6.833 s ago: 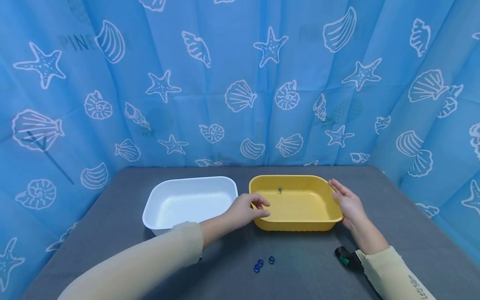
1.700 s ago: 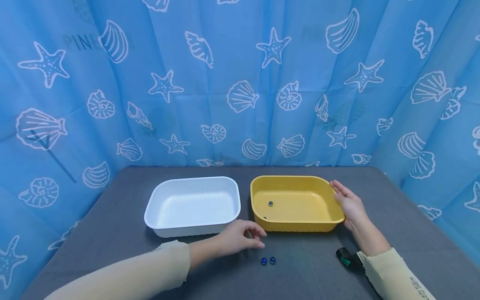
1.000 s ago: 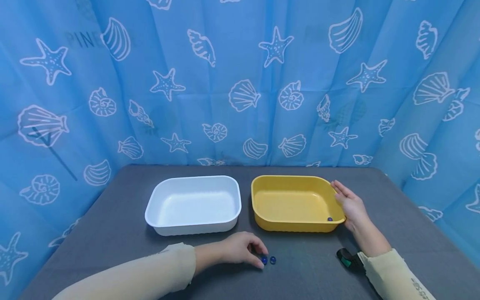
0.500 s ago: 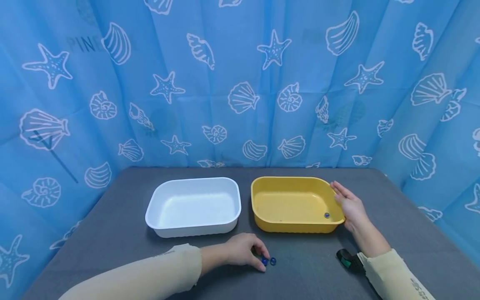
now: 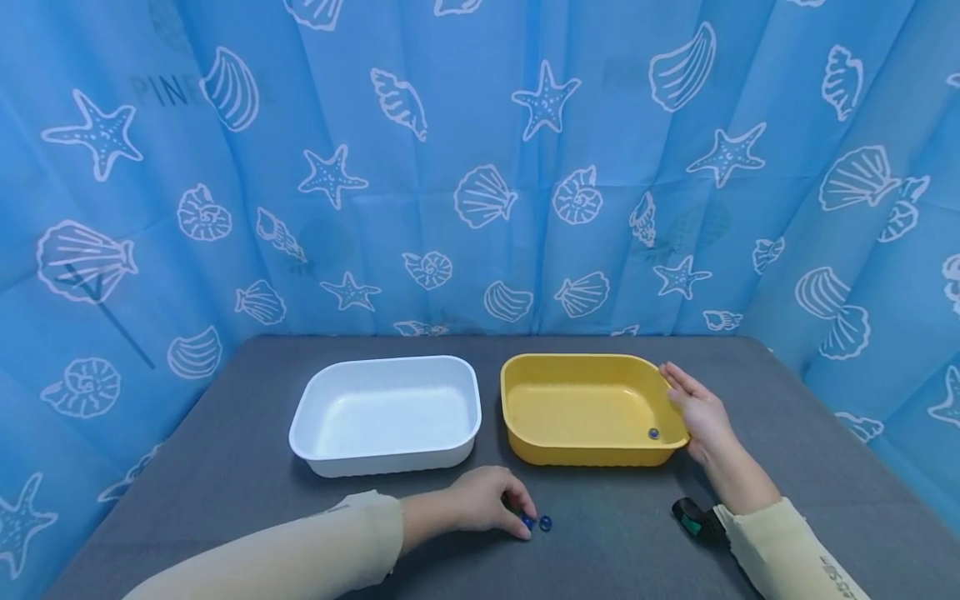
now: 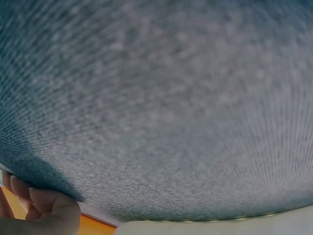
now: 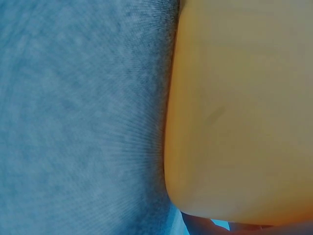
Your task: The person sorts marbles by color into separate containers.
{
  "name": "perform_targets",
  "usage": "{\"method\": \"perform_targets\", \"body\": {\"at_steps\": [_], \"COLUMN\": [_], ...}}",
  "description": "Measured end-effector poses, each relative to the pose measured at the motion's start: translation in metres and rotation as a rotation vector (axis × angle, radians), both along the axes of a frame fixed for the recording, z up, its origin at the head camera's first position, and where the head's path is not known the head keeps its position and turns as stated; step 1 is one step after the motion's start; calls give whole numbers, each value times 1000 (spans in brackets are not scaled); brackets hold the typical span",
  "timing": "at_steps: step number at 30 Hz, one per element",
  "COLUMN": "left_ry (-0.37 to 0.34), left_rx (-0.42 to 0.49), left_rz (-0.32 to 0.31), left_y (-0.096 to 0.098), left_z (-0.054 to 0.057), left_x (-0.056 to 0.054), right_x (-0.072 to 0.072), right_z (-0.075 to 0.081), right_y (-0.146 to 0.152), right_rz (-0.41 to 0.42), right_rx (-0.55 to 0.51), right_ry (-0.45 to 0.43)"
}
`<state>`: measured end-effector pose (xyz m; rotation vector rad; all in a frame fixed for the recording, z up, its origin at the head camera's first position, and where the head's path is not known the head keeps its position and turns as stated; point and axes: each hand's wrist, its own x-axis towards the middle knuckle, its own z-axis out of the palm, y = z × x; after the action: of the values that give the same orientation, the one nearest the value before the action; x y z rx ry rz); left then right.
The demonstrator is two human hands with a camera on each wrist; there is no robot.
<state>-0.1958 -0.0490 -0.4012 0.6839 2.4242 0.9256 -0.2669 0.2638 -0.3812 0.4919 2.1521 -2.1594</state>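
Observation:
Thumb and forefinger of my left hand [image 5: 491, 502] pinch a dark blue glass marble [image 5: 528, 522] on the grey cloth, the fingers partly covering it. A second blue marble [image 5: 545, 523] lies just right of it. In the left wrist view, curled fingers of that hand [image 6: 46, 208] show at the lower left, with no marble visible. My right hand [image 5: 701, 417] holds the right end of the yellow basin [image 5: 588, 454]; its thumb is hard to make out. One marble [image 5: 654, 433] sits inside near that end. The basin's outer wall [image 7: 244, 112] fills much of the right wrist view.
A white basin [image 5: 386, 460] stands left of the yellow one with a narrow gap between. Both rest on a grey cloth-covered table [image 5: 615, 533]. A black strap device [image 5: 697, 518] is at the right wrist. A blue shell-patterned curtain [image 5: 420, 217] hangs behind.
My left hand has come down from the yellow basin's left edge to the marbles. Three marbles lay on the cloth; two are there now. A marble in the basin has rolled right.

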Motion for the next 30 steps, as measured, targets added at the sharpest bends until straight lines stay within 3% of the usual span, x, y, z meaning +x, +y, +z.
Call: {"method": "perform_targets", "body": {"at_steps": [12, 19, 30], "left_ry": [-77, -112, -77], "left_rx": [119, 176, 259], "left_rz": [45, 96, 143], "left_y": [-7, -14, -11], "left_z": [2, 11, 28], "left_x": [2, 0, -5], "right_x": [2, -1, 0], "right_z": [2, 2, 2], "right_y": [0, -1, -1], "right_rz": [4, -1, -5], "right_rx": [-4, -2, -21], "right_ry": [-7, -12, -10]}}
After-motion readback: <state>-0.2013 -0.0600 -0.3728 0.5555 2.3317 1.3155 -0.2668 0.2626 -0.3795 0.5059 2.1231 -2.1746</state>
